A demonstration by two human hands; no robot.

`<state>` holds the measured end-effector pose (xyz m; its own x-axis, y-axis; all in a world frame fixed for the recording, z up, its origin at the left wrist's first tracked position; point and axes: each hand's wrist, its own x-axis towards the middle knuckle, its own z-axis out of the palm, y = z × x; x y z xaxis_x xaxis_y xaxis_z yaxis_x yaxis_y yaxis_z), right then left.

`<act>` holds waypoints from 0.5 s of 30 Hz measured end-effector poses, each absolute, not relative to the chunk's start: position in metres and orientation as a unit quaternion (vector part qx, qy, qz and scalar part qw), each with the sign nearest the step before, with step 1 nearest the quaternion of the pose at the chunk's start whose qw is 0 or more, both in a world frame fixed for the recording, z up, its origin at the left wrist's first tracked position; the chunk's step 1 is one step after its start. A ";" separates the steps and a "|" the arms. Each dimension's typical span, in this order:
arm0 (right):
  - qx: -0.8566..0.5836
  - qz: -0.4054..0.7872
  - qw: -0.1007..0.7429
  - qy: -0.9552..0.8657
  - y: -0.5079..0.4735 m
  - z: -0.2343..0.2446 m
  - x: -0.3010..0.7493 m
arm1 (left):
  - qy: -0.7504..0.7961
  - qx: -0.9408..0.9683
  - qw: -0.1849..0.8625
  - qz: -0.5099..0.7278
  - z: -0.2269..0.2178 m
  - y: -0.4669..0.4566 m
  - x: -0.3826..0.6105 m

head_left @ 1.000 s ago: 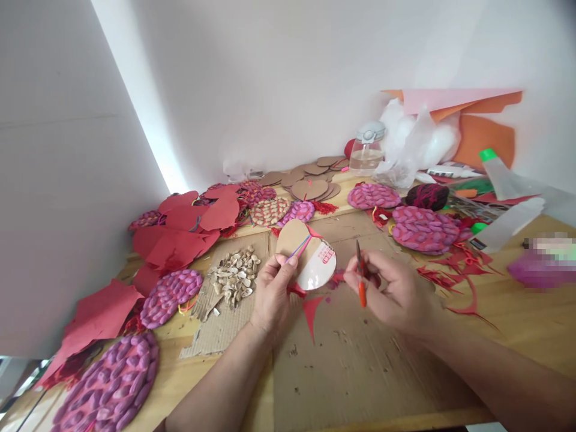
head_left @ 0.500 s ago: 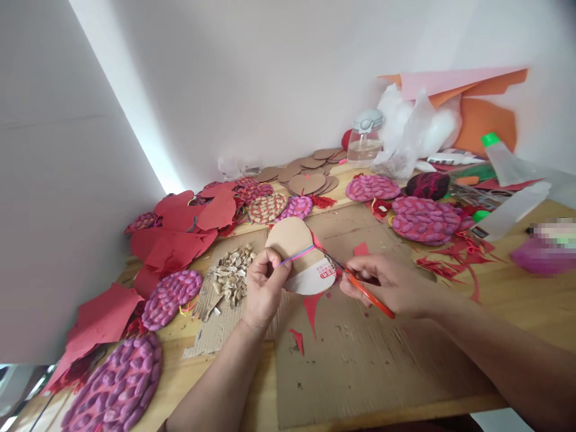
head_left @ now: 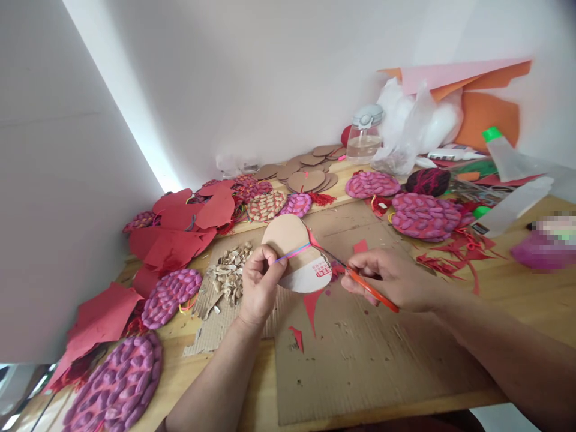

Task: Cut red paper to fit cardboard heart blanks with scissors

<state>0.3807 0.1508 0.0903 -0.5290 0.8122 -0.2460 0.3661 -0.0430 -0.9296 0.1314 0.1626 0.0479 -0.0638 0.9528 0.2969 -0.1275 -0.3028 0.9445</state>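
Note:
My left hand pinches a two-lobed tan cardboard piece at its left side, thumb in front. A blue and pink cord runs across the piece from the thumb to the notch on its right edge. The lower lobe has a white patch with red print. Closed around orange-handled scissors, my right hand is just right of the piece. The thin dark blades point up-left toward the notch; whether they touch the cord I cannot tell. Red scraps lie underneath on a cardboard sheet.
Nut shells are heaped on corrugated cardboard at left. Red cut-outs and purple-studded discs line the left side. Brown cardboard hearts, a jar of liquid, plastic bags, yarn and glue bottles stand behind and right.
The cardboard piece and my left hand have shifted slightly left and up in view. My right hand keeps hold of the scissors, their tips still near the notch.

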 end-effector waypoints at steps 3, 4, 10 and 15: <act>-0.449 0.573 0.180 -0.662 0.151 0.087 0.379 | 0.386 0.524 0.456 0.608 0.048 0.162 0.132; -0.447 0.577 0.183 -0.659 0.151 0.086 0.379 | 0.384 0.523 0.463 0.604 0.047 0.161 0.132; -0.422 0.624 0.202 -0.626 0.150 0.084 0.374 | 0.385 0.513 0.490 0.590 0.046 0.160 0.135; -0.419 0.621 0.205 -0.630 0.149 0.086 0.376 | 0.385 0.481 0.503 0.606 0.047 0.161 0.137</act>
